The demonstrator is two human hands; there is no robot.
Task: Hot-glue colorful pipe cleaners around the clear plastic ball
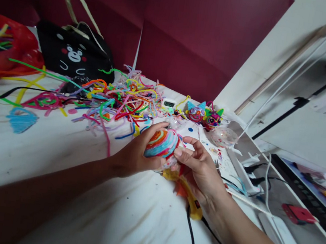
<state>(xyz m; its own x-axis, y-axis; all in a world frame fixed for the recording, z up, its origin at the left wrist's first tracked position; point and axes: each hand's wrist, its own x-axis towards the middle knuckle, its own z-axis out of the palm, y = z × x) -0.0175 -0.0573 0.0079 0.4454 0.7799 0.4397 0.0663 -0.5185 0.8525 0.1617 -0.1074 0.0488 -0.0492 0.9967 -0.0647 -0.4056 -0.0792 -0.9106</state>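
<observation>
My left hand is wrapped around the left side of a pipe-cleaner ball, striped in blue, orange, red, pink and cream. On the ball's right edge, the thumb and fingers of my right hand are pressed together; whether a loose pipe-cleaner end is between them is hidden. The lower right part of the ball looks clear with coloured specks. Just under my right hand a yellow hot glue gun lies on the white table, its nozzle pointing left below the ball and a black cord trailing toward me.
Behind my hands spreads a heap of colourful pipe cleaners. A small digital clock and two decorated balls with ears stand near a clear ball. At the left are a black bag and a red bag. A power strip sits right.
</observation>
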